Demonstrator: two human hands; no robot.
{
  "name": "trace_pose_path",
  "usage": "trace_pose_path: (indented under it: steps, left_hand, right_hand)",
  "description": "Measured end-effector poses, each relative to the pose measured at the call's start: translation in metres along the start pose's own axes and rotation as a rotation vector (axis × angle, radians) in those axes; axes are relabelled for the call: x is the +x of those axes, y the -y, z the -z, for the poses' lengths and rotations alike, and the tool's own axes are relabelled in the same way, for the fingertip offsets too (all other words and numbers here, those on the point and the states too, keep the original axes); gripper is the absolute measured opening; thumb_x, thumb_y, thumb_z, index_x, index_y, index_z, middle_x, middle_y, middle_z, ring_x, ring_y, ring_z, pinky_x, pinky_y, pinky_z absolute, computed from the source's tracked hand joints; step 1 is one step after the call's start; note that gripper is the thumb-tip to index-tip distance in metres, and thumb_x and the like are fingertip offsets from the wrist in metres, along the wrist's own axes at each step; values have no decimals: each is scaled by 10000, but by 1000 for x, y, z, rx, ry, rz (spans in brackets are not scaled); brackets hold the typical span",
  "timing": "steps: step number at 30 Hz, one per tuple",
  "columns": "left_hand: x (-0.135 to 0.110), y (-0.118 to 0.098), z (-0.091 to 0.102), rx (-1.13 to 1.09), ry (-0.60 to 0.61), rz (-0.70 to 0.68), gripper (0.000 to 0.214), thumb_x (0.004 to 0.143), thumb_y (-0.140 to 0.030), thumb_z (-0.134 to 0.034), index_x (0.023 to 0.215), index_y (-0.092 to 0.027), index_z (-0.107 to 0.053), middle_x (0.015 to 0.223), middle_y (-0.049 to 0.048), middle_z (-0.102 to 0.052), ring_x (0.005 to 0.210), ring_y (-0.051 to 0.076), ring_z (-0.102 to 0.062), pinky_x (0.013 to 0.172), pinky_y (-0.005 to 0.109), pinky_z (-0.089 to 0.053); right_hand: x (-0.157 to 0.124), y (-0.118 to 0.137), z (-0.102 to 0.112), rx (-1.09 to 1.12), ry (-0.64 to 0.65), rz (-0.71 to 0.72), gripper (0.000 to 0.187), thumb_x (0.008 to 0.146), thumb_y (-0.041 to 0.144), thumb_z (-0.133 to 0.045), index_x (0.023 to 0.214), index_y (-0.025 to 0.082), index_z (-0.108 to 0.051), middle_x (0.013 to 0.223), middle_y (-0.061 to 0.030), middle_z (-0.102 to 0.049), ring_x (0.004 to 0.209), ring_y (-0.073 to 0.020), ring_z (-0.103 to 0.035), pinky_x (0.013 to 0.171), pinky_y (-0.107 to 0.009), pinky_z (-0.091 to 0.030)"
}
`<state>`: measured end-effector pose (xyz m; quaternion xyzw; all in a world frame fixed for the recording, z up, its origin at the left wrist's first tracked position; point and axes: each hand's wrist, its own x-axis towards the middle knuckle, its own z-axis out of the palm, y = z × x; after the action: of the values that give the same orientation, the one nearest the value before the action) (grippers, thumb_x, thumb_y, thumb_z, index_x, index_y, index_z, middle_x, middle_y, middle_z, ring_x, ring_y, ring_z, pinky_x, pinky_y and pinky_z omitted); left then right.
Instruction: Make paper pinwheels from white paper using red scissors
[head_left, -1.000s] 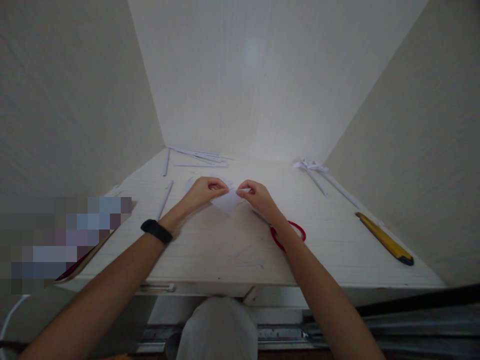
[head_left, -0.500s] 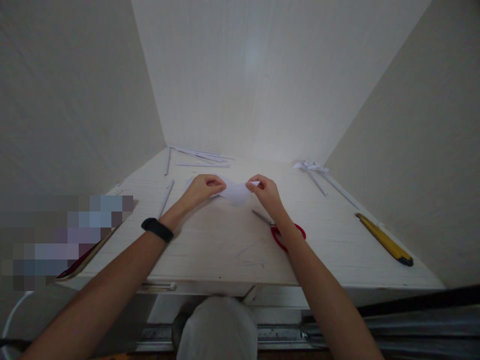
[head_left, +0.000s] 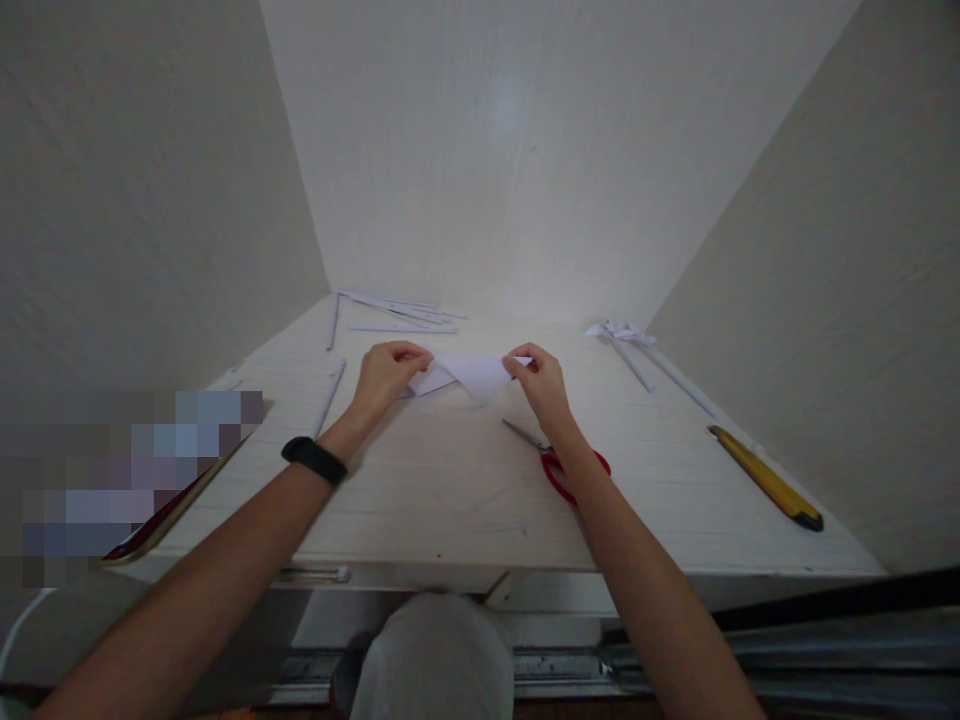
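Since the hands (head_left: pixel 541 382) drew apart, more paper (head_left: pixel 484 376) shows

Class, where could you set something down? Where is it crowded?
Free: between red-handled scissors and yellow tool; at the back, between paper rolls and paper bundle. Crowded: around the rolls and where left hand and right hand hold white paper.

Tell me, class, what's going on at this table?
A person holds a piece of white paper in the grip of the left hand and the right hand, one on each side. Red-handled scissors lie on the table, partly hidden under the right forearm. A yellow tool lies at the right, and thin white rods lie at the back left.
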<state>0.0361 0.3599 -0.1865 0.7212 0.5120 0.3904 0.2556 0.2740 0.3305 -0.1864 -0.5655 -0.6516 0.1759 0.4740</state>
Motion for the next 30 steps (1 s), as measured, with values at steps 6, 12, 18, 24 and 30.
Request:
trace_pose_path:
  steps: [6,12,18,24,30]
  left_hand:
    - [-8,-12,-11,131,-57,-264,312,909,-314,-610,1182,-164,-595,1218,95,-616,1079,252,-610,906,484,-516]
    - [-14,-18,-19,215,35,-446,390,835,-90,-604,1217,-166,-614,1165,96,-637,1132,249,-570,1008,442,-450]
    - [-16,-17,-18,233,46,-460,330,885,-154,-584,1212,-163,-618,1130,105,-661,1059,255,-614,942,448,-490]
    - [-14,-18,-20,174,27,-377,279,913,-307,-605,1147,-155,-614,1114,78,-659,994,225,-641,869,452,-532]
    - [-16,-22,-23,85,73,-232,289,916,-336,-602,1139,-152,-609,1077,72,-662,888,194,-659,778,398,-566]
  right_hand:
    - [-1,1,-3,35,44,-59,203,938,309,-597,1046,142,-635,985,-44,-676,795,-156,-663,706,-334,-573]
    - [-3,3,-5,118,58,-87,199,934,303,-604,1039,136,-633,961,-37,-673,765,-147,-659,676,-318,-571]
    - [-3,-2,-7,254,0,-92,210,938,296,-599,1079,141,-613,936,-28,-661,706,-128,-641,620,-285,-560]
    - [-1,-1,-13,427,54,-80,216,947,308,-584,1082,140,-606,884,-13,-654,662,-117,-630,601,-276,-555]
    - [-7,8,-17,522,201,-25,154,935,277,-604,990,135,-632,878,-14,-665,708,-128,-650,636,-289,-570]
